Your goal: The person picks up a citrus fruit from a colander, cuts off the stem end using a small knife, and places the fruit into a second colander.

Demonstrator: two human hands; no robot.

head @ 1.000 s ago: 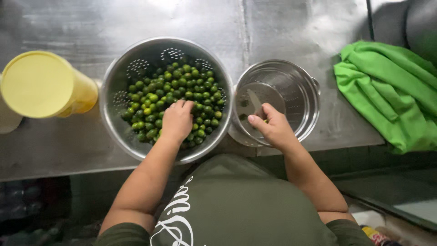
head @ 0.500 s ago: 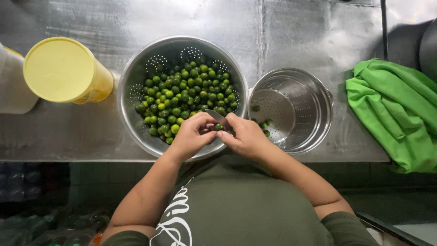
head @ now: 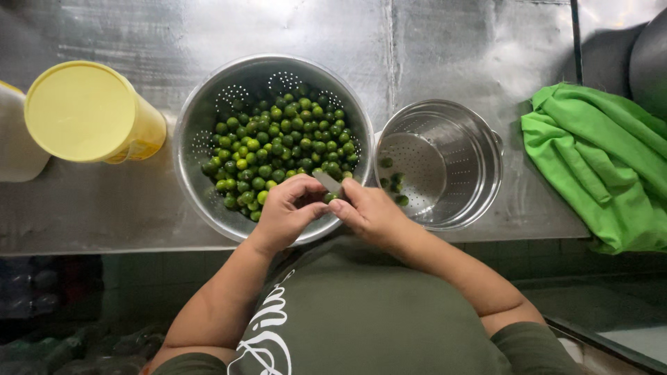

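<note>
Where colander point(head: 208, 111) rim nears, left hand point(head: 285, 215), right hand point(head: 372, 215) meet; knife point(head: 326, 182) between.

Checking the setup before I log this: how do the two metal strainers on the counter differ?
The wide colander is shallow and bowl-shaped, heaped with small green limes; the strainer pot is narrower, deeper and straight-walled, with only a few pieces at the bottom. Both hands, left hand and right hand, work over the colander's near rim, not the pot. Both are perforated shiny metal.
</note>
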